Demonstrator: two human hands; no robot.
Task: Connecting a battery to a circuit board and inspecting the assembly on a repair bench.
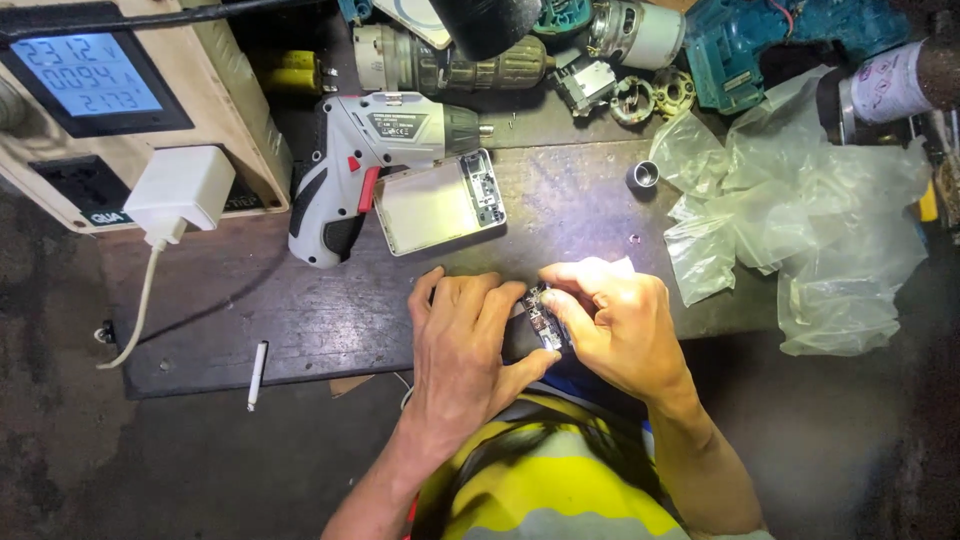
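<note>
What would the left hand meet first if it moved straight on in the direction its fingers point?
Probably the open white case: the left hand points up the workbench toward it, with bare surface between. Depth is unclear.

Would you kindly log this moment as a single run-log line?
left hand: on small circuit board | right hand: pinching it | nearby: open white case, grey cordless screwdriver

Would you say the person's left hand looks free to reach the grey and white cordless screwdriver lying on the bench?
Probably not at once: the left hand and right hand both grip a small dark circuit board. The path to the grey and white cordless screwdriver looks open otherwise.
</note>
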